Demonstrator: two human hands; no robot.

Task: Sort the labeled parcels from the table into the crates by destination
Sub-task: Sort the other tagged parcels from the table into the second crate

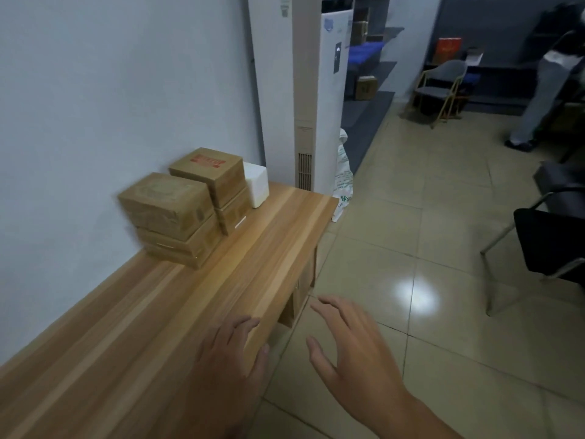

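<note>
Two stacks of brown cardboard parcels stand against the wall at the far end of the wooden table [133, 312]. The near stack [167, 213] has a printed top; the far stack [209, 175] carries a red label. A small white box [256, 185] sits beside the far stack. My left hand [231, 362] hovers over the table's front edge with fingers straight, holding nothing. My right hand [348, 346] is out over the floor just past the table edge, fingers spread and empty. No crates are in view.
A tall white air-conditioner unit [304, 90] stands beyond the table's far end, a printed sack [343, 179] at its foot. Tiled floor lies to the right, with a black chair [550, 236], a grey chair [443, 87], shelving and a standing person [544, 90] farther back.
</note>
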